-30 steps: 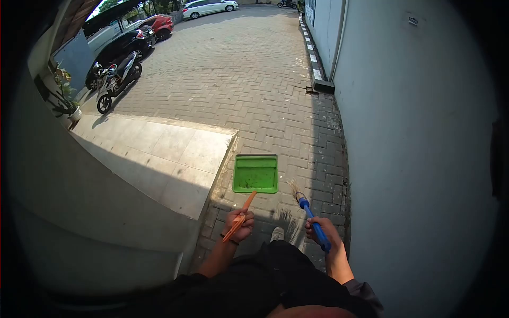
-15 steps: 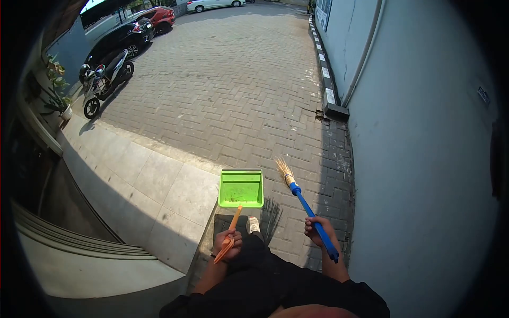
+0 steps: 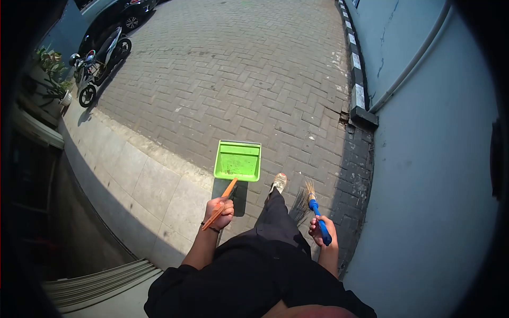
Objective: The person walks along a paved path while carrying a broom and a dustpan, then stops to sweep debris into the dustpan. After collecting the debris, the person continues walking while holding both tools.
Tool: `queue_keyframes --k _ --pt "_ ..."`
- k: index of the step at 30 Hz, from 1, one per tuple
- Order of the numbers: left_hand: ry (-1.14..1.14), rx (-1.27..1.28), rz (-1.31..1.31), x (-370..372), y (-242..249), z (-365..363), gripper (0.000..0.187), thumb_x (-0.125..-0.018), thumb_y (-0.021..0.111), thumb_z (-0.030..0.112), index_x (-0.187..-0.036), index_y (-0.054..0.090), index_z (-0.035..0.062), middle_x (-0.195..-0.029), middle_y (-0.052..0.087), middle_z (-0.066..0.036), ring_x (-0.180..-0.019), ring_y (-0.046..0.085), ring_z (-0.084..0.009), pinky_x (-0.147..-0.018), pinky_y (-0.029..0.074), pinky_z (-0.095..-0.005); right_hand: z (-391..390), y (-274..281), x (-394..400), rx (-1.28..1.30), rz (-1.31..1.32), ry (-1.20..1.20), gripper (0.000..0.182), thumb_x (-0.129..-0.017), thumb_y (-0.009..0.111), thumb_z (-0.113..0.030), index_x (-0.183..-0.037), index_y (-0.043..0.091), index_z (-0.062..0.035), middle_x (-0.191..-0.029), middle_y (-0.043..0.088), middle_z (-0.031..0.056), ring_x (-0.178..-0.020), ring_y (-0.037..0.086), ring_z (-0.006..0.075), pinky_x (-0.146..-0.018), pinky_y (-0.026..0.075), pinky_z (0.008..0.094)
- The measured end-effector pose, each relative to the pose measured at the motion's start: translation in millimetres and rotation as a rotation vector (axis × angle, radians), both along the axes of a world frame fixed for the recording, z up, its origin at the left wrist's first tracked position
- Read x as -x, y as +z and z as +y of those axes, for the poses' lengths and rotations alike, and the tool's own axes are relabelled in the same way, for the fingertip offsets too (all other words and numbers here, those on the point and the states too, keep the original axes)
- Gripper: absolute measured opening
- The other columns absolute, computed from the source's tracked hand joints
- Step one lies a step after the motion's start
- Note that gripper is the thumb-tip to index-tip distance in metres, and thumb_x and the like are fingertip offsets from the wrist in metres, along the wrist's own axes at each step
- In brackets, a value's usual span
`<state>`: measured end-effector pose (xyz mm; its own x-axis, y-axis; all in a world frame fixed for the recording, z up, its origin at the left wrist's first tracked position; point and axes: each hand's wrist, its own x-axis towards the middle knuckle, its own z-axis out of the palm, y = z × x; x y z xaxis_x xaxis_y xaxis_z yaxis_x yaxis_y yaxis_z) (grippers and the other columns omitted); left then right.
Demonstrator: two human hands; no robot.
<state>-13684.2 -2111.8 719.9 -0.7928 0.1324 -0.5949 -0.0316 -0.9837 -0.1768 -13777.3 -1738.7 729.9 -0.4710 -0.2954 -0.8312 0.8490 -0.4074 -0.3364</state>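
Mid-stride along the brick paving (image 3: 254, 79), the person's left hand (image 3: 220, 209) grips the orange handle of the green dustpan (image 3: 238, 160), while the right hand (image 3: 322, 231), closed on the blue-handled broom (image 3: 316, 212), has drawn its bristles back beside the leading shoe (image 3: 279, 183).

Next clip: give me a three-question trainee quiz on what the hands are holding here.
1. True or false: the left hand grips the orange handle of the green dustpan.
2. The right hand holds: A) a rake, B) a broom with a blue handle, C) a hose.
3. Fill in: the ground under the dustpan is paved with ____.

Key
1. True; the pan is carried with its open side facing away from the person.
2. B; its straw bristles point forward, beside the shoe.
3. Bricks; a scooter is parked on them at far left.
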Motion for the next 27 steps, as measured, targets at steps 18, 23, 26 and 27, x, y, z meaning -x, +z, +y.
queue_keyframes --k 18,23,26,27 --pt "0.144 0.023 -0.085 586.8 -29.6 -252.8 0.006 -0.081 0.045 0.004 -0.085 0.043 0.0089 -0.052 0.029 0.003 -0.041 0.030 -0.0083 -0.037 0.026 -0.0202 -303.7 -1.6 678.0 0.146 0.008 0.053 0.013 -0.077 0.055 -0.016 -0.079 0.048 -0.0056 -0.062 0.050 -0.0012 -0.053 0.049 0.0099 -0.055 0.039 0.0274" --pt "0.160 -0.004 -0.189 770.2 -18.1 -366.4 0.013 -0.080 0.043 0.004 -0.068 0.040 0.0067 -0.053 0.035 0.000 -0.042 0.032 -0.0090 -0.038 0.027 -0.0201 -406.6 33.5 832.1 0.139 0.061 0.083 0.017 -0.078 0.056 -0.015 -0.084 0.051 0.0001 -0.059 0.047 -0.0028 -0.053 0.047 0.0093 -0.055 0.038 0.0273" --pt "0.113 0.025 -0.110 864.9 -3.9 -419.9 0.010 -0.081 0.043 0.005 -0.071 0.041 0.0067 -0.053 0.033 0.001 -0.044 0.033 -0.0088 -0.039 0.027 -0.0206 -447.4 40.1 923.9 0.213 0.067 0.057 0.017 -0.080 0.056 -0.016 -0.087 0.051 -0.0016 -0.062 0.048 -0.0024 -0.055 0.047 0.0099 -0.057 0.036 0.0272" --pt "0.097 -0.008 -0.066 897.8 1.2 -439.4 0.008 -0.081 0.043 0.006 -0.073 0.041 0.0066 -0.053 0.033 0.001 -0.044 0.033 -0.0087 -0.039 0.027 -0.0208 -465.3 46.4 953.5 0.197 0.056 0.038 0.018 -0.079 0.057 -0.016 -0.088 0.051 -0.0013 -0.062 0.048 -0.0024 -0.055 0.047 0.0102 -0.057 0.036 0.0273"
